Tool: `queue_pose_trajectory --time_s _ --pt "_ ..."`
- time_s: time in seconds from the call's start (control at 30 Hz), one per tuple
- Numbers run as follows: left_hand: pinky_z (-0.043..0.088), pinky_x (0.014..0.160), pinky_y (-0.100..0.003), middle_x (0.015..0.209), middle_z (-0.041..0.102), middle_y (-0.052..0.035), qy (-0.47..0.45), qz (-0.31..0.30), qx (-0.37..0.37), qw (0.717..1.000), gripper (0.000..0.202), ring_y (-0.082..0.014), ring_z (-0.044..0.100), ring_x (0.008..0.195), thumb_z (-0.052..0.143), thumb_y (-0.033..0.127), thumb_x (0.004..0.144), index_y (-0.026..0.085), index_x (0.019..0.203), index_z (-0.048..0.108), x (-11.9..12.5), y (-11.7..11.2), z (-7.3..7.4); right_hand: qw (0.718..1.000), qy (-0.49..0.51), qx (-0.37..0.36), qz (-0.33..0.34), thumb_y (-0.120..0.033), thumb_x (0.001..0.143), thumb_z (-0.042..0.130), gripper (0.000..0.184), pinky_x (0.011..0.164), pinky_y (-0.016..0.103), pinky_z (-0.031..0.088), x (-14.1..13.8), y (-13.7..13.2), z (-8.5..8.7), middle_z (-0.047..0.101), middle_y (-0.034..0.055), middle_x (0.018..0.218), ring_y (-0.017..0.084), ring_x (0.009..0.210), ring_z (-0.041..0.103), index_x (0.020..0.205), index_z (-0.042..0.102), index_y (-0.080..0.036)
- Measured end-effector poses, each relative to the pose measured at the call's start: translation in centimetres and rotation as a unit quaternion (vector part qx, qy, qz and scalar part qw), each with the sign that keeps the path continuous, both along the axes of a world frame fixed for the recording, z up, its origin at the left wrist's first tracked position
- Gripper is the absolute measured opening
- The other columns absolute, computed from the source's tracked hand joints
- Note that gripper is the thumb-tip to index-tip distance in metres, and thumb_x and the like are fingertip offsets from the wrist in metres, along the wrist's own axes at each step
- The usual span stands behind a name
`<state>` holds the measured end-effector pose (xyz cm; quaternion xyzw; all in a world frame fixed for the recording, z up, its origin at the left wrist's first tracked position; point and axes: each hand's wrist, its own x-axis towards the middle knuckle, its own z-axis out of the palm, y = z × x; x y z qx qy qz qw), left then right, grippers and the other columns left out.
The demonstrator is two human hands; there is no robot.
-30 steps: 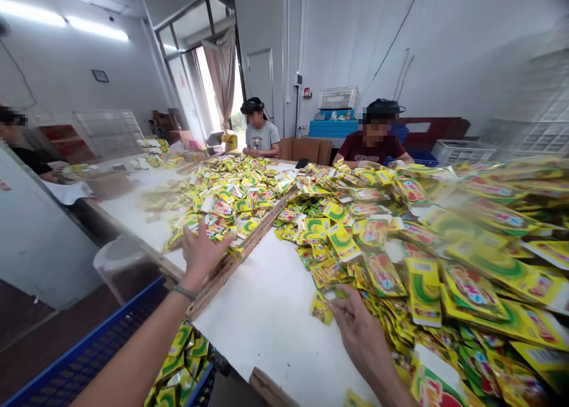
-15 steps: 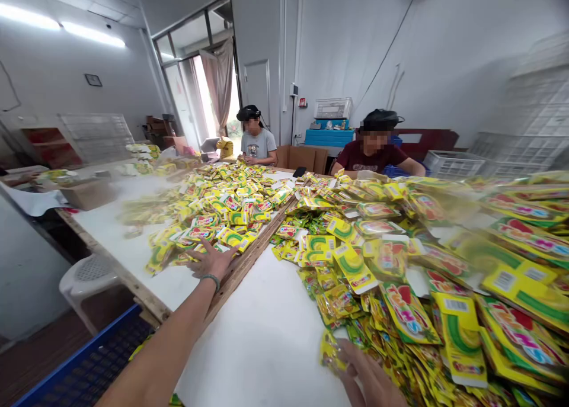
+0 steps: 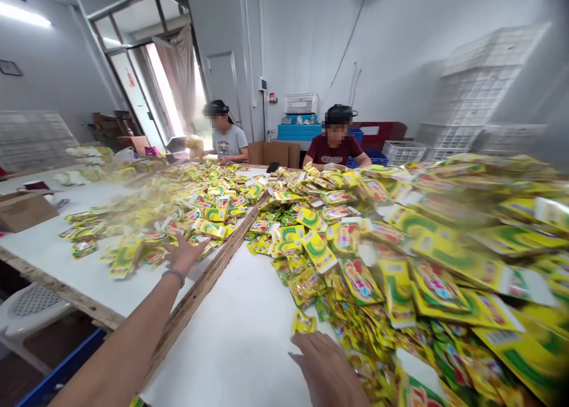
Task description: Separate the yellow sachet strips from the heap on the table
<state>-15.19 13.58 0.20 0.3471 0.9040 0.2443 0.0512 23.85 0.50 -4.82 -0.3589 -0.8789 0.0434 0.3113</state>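
Note:
My left hand reaches out over the left table with fingers spread, resting at the near edge of a pile of yellow and green packets. My right hand lies low on the white table, fingers forward, touching the edge of a much larger heap of the same packets. A single small packet lies just beyond its fingertips. Neither hand holds anything that I can see.
Two people sit at the far end, one in a grey shirt, one in a dark red shirt. A wooden strip separates the two tabletops. A cardboard box sits far left, a white stool and blue crate below.
The view has swung to the right. My left hand stays stretched over the left pile, my right hand has slid lower and nearer along the edge of the big heap.

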Motion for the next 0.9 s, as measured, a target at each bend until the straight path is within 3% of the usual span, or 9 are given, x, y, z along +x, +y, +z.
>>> queue_pose_trajectory --time_s 0.07,0.17,0.27,0.37,0.43,0.67,0.8,0.9 --pt "0.034 0.106 -0.063 0.159 0.014 -0.0263 0.023 -0.035 0.005 0.999 0.096 -0.0483 0.023 0.143 0.058 0.064 0.075 0.014 0.151 0.025 3.7 -3.2 0.0 0.998 -0.037 -0.045 -0.006 -0.014 0.094 0.047 0.015 0.067 0.028 0.044 -0.3 -0.7 1.0 0.065 0.0023 0.079 0.018 0.075 0.061 0.084 0.056 -0.021" --pt "0.028 0.115 -0.049 0.153 0.037 -0.0154 0.046 -0.188 -0.01 0.981 0.083 -0.0374 0.021 0.147 0.063 0.056 0.074 0.018 0.145 0.04 10.1 -9.2 -2.4 0.993 -0.095 -0.068 0.02 -0.021 0.094 0.053 0.011 0.073 0.029 0.045 -0.9 -1.6 2.2 0.067 0.0043 0.082 0.019 0.08 0.062 0.086 0.059 -0.019" --pt "0.031 0.113 -0.049 0.148 0.044 -0.0184 0.073 -0.297 -0.061 0.95 0.076 -0.0363 0.024 0.146 0.056 0.056 0.078 0.017 0.142 0.046 15.7 -15.1 -6.0 0.985 -0.133 -0.08 0.076 -0.027 0.097 0.049 0.016 0.08 0.03 0.045 -1.4 -1.7 2.6 0.07 0.0066 0.087 0.019 0.084 0.064 0.096 0.062 -0.018" --pt "0.03 0.113 -0.049 0.144 0.046 -0.0235 0.131 -0.334 -0.095 0.929 0.073 -0.038 0.028 0.144 0.046 0.054 0.083 0.011 0.142 0.047 18.8 -18.7 -8.3 0.975 -0.169 -0.11 0.089 -0.022 0.092 0.051 0.016 0.075 0.03 0.047 -1.4 -1.3 2.8 0.072 0.0082 0.093 0.021 0.089 0.066 0.103 0.063 -0.019" --pt "0.03 0.112 -0.049 0.143 0.045 -0.0254 0.172 -0.323 -0.1 0.925 0.074 -0.039 0.031 0.142 0.041 0.056 0.085 0.007 0.141 0.047 19.7 -19.4 -8.6 0.971 -0.181 -0.133 0.082 -0.024 0.093 0.049 0.02 0.069 0.029 0.048 -1.1 -1.0 3.0 0.073 0.0086 0.095 0.023 0.089 0.068 0.106 0.063 -0.02" --pt "0.031 0.111 -0.046 0.133 0.056 -0.0266 0.253 -0.332 -0.113 0.902 0.075 -0.0378 0.041 0.135 0.029 0.057 0.085 0.003 0.128 0.058 19.9 -18.5 -6.8 0.973 -0.173 -0.145 0.048 -0.024 0.091 0.05 0.021 0.069 0.031 0.052 0.0 -0.4 3.6 0.073 0.0107 0.097 0.025 0.093 0.069 0.106 0.064 -0.019" --pt "0.038 0.105 -0.046 0.121 0.065 -0.0235 0.235 -0.344 -0.126 0.9 0.076 -0.0384 0.056 0.119 0.028 0.061 0.084 0.005 0.125 0.059 19.9 -18.5 -6.4 0.976 -0.156 -0.145 0.047 -0.024 0.09 0.052 0.024 0.071 0.033 0.055 0.3 -0.2 3.5 0.073 0.0107 0.099 0.025 0.097 0.069 0.109 0.065 -0.018" --pt "0.04 0.105 -0.045 0.124 0.065 -0.0244 0.212 -0.346 -0.124 0.906 0.08 -0.0384 0.058 0.118 0.027 0.061 0.082 0.002 0.125 0.058 20.0 -18.5 -6.1 0.977 -0.148 -0.14 0.055 -0.024 0.088 0.053 0.024 0.073 0.035 0.056 0.2 -0.1 3.1 0.073 0.0112 0.098 0.026 0.096 0.07 0.107 0.066 -0.017"
